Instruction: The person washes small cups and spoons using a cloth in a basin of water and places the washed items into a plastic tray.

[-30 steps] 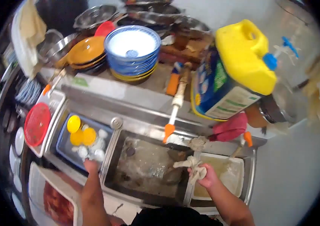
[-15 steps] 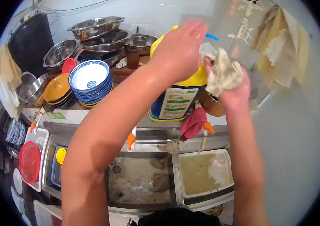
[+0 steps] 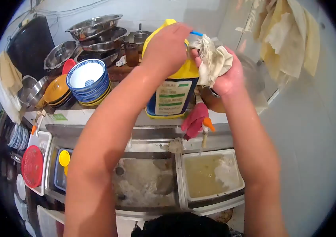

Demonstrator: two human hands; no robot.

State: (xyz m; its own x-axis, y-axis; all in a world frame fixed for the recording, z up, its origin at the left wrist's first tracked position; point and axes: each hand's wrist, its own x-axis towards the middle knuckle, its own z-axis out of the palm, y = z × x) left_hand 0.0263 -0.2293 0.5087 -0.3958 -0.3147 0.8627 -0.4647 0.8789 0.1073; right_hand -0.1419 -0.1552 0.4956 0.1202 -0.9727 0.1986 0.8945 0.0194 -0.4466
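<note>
Much of the top of the yellow jug [image 3: 172, 95] is hidden beneath the left hand [image 3: 166, 48], so whether those bent fingers grip cannot be told; a second earlier that hand was down at the blue tub [image 3: 60, 178]. The right hand [image 3: 232, 77], near it, curls half-closed around a crumpled cloth [image 3: 216, 65]

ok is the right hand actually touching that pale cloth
Touching. The head view shows the right hand cupped around the pale cloth, which lies bunched against it with no gap.
</note>
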